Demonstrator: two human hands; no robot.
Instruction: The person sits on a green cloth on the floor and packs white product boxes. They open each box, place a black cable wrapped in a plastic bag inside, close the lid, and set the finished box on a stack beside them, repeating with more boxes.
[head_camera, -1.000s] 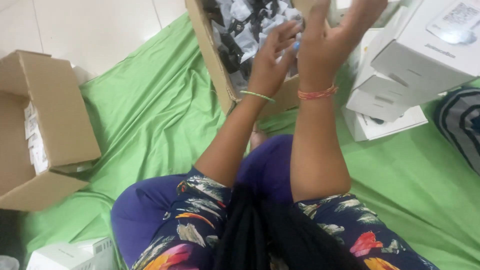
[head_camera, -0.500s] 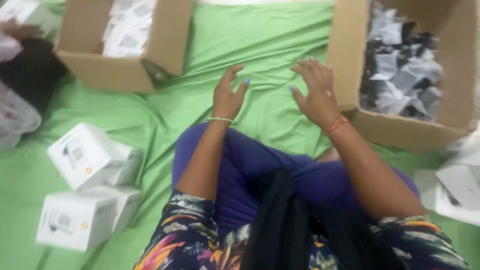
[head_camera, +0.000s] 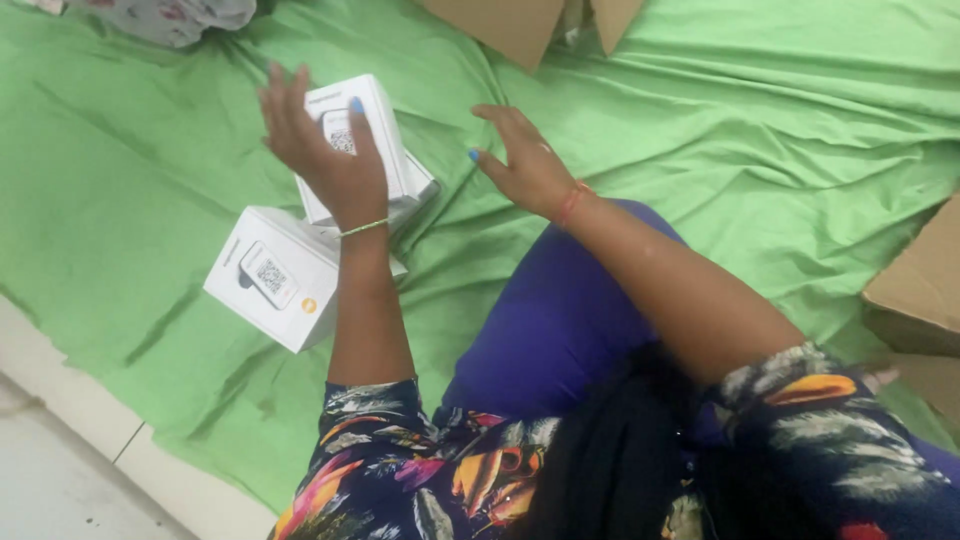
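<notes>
— Boxes first: where are they from your hands?

— Your left hand (head_camera: 325, 150) is right over the upper white box (head_camera: 352, 150), which lies tilted on the green sheet (head_camera: 150, 150). The box sits just past your palm, away from you, with your fingertips reaching toward its far edge.

— Are you gripping it?

— Not that can be seen. Your left fingers are spread and loose, across the box's near face; whether the palm touches the carton I cannot tell. Your right hand (head_camera: 525, 165) hovers over the sheet, fingers relaxed and parted, holding nothing, well to the right of the box.

— Which way does the box run?

— Its long side runs away from you, roughly in line with your left forearm. A second white box (head_camera: 275, 275) lies flat just below your left wrist, closer to you, and the upper box partly rests on it.

— So which hand is nearer?

— Your left, plainly. A brown carton (head_camera: 520, 25) stands farther off at the top edge.
</notes>
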